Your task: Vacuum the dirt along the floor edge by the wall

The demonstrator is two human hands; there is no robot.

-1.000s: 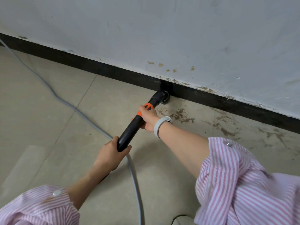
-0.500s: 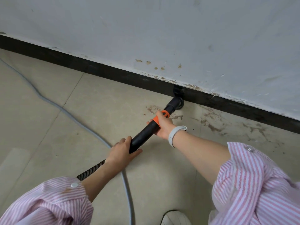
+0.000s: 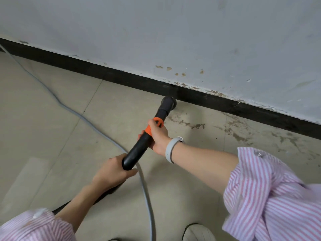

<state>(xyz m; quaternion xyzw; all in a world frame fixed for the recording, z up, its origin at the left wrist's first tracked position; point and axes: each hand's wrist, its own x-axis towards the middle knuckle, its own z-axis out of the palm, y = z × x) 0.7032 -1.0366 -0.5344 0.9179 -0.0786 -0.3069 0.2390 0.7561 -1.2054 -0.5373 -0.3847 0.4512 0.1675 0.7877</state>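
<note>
Both hands, left hand [image 3: 111, 173] and right hand [image 3: 159, 136], grip the vacuum wand [image 3: 139, 150].

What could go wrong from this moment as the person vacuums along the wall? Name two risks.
The grey cable trails across the floor under the vacuum tube and past the shoe, so it might snag or trip. The nozzle sits at the black skirting, left of the brown dirt, which may get missed.

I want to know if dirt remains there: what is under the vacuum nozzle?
The vacuum nozzle sits on the beige floor tile against the black baseboard. Brown dirt stains show to its right. The spot directly beneath the nozzle is covered, so dirt there cannot be seen.
</note>
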